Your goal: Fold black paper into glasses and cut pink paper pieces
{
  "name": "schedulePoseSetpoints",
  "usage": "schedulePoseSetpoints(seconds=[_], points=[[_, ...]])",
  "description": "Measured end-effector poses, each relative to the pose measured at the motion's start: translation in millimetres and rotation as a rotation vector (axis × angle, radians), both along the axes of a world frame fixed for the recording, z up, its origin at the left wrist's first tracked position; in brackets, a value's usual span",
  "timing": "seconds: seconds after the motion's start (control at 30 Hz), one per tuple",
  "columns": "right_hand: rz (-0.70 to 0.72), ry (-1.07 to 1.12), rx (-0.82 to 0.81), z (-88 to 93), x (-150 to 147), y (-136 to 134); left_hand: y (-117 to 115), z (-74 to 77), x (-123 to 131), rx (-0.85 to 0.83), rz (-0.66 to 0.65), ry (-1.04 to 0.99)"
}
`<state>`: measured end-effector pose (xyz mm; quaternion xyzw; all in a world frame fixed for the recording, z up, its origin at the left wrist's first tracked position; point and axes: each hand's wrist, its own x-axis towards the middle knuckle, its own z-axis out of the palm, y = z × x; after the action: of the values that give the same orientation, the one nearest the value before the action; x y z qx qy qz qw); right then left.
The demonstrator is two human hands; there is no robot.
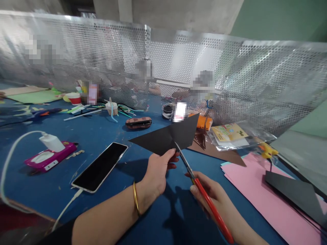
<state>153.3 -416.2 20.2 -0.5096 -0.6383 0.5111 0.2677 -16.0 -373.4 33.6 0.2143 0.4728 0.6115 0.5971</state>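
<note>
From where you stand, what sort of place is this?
Probably a craft workspace: the left hand holds black paper, the right hand holds scissors, and pink sheets lie on the blue table.

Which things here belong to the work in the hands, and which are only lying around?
In use:
- black paper, held by the left hand
- red-handled scissors, in the right hand

Apparently just lying about:
- cabled phone
- magenta power strip
- checkered case
- pink paper

The black paper [167,137] looks matt; the scissors [200,188] have shiny metal blades [183,158] (the handle [213,211] is glossy plastic).
</note>
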Motion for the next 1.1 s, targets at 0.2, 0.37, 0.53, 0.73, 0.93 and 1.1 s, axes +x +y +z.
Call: schedulePoseSetpoints(seconds=[0.2,0.37,0.53,0.73,0.93,1.1], points=[[0.004,0.039,-0.006,-3.0,1,0,-2,1.3,0,0.007,-0.019,0.016],[-0.003,0.053,-0.023,-3.8,0,0,-2,2.7,0,-0.001,-0.025,0.027],[-0.011,0.069,-0.021,-8.7,-1,-1,-1,2.9,0,-0.006,-0.009,0.030],[-0.099,0.114,-0.008,-3.8,-10,-9,-3,5.3,1,-0.001,0.015,0.038],[-0.134,0.108,0.002,-4.3,-13,-11,-4,7.3,2,-0.007,0.026,0.049],[-0.121,0.114,0.004,-5.9,-12,-11,-4,7.3,1,-0.006,0.030,0.056]])
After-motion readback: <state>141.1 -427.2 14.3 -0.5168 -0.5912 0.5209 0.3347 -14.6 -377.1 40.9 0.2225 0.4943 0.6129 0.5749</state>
